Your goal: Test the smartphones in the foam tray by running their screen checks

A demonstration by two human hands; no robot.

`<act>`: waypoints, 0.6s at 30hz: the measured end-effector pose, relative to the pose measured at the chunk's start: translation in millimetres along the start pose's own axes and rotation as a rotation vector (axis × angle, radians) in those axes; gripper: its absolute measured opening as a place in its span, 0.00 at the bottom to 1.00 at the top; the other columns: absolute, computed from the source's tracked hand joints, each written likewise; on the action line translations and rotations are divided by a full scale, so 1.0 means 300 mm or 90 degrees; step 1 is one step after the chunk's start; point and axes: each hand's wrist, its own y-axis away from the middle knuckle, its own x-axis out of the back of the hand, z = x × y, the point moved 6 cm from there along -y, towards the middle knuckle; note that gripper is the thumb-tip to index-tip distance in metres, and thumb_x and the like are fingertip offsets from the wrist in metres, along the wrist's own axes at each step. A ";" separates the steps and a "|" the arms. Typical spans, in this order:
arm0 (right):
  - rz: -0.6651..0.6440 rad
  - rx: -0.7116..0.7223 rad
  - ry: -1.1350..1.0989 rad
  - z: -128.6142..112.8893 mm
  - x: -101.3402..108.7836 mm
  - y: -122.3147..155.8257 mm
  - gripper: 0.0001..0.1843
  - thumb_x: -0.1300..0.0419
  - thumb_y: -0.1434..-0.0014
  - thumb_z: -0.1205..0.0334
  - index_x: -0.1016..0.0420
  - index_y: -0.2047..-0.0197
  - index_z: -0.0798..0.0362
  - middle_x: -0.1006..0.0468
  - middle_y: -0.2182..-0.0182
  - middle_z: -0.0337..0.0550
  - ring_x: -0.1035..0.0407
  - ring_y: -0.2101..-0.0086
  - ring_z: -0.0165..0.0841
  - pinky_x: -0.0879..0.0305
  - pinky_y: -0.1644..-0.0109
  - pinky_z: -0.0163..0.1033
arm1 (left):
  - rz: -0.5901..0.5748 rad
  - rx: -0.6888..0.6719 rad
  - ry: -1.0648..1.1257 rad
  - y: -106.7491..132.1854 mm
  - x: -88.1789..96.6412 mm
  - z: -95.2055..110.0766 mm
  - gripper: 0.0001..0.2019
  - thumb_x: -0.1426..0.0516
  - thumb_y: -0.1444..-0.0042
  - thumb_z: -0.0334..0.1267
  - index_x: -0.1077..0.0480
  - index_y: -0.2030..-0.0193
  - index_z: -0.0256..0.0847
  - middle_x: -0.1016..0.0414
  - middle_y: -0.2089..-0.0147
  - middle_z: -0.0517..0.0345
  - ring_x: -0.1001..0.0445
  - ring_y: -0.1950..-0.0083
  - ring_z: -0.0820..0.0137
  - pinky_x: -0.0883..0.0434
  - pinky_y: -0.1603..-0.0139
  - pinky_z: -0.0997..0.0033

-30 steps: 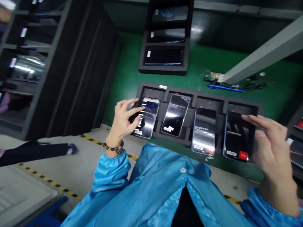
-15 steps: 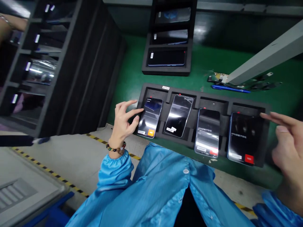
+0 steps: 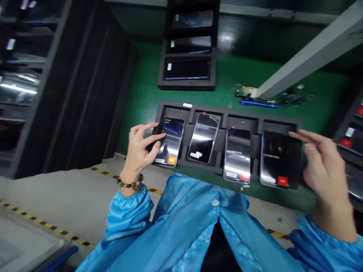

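A black foam tray [image 3: 174, 104] lies before me with several smartphones in its slots. My left hand [image 3: 140, 147], fingers spread, has its index fingertip over the leftmost smartphone [image 3: 170, 141], whose screen shows an orange button. Beside that lies a tilted smartphone [image 3: 204, 136] with a dark, glossy screen. Farther right, a smartphone [image 3: 237, 155] and the rightmost smartphone [image 3: 274, 158] each show white text and a red button. My right hand [image 3: 323, 162] is open, its index fingertip at the upper right edge of the rightmost one; whether it touches is unclear.
Another black foam tray [image 3: 186, 86] holding smartphones stands farther back on the green table [image 3: 227, 75]. A tall stack of black trays [image 3: 85, 87] rises at left. A blue pen [image 3: 261, 104] and cables lie by a slanted grey post [image 3: 306, 56]. More phones sit at the right edge.
The whole view has shifted, so the tray appears farther left. My left index fingertip has moved from the leftmost phone's edge onto its screen. My right hand has come closer to the rightmost phone.
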 end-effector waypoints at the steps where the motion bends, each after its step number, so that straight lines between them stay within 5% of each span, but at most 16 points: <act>1: -0.008 -0.011 -0.011 0.005 -0.001 -0.017 0.24 0.49 0.21 0.49 0.25 0.30 0.44 0.15 0.40 0.47 0.25 0.37 0.47 0.32 0.30 0.59 | 0.000 -0.004 0.000 -0.002 0.001 -0.001 0.15 0.42 0.29 0.43 0.14 0.45 0.52 0.24 0.29 0.53 0.31 0.32 0.49 0.32 0.29 0.35; 8: -0.075 0.081 0.132 -0.038 -0.059 -0.305 0.27 0.47 0.21 0.45 0.17 0.41 0.56 0.14 0.50 0.53 0.26 0.41 0.49 0.29 0.38 0.55 | 0.022 -0.021 -0.005 -0.015 0.020 -0.006 0.14 0.42 0.28 0.43 0.15 0.47 0.49 0.21 0.32 0.52 0.30 0.32 0.45 0.32 0.31 0.31; 12: -0.151 0.191 0.206 -0.170 -0.204 -0.478 0.24 0.49 0.21 0.52 0.17 0.43 0.59 0.15 0.50 0.55 0.23 0.48 0.47 0.29 0.44 0.51 | 0.036 0.004 -0.020 -0.003 0.038 0.009 0.15 0.44 0.28 0.43 0.16 0.44 0.49 0.23 0.31 0.50 0.29 0.32 0.45 0.33 0.29 0.33; 18: -0.224 0.175 0.323 -0.284 -0.413 -0.619 0.20 0.41 0.25 0.50 0.15 0.45 0.55 0.15 0.58 0.57 0.22 0.54 0.52 0.32 0.50 0.52 | 0.114 0.003 -0.003 0.021 0.074 0.031 0.14 0.40 0.31 0.45 0.16 0.45 0.54 0.20 0.34 0.54 0.26 0.34 0.45 0.32 0.30 0.36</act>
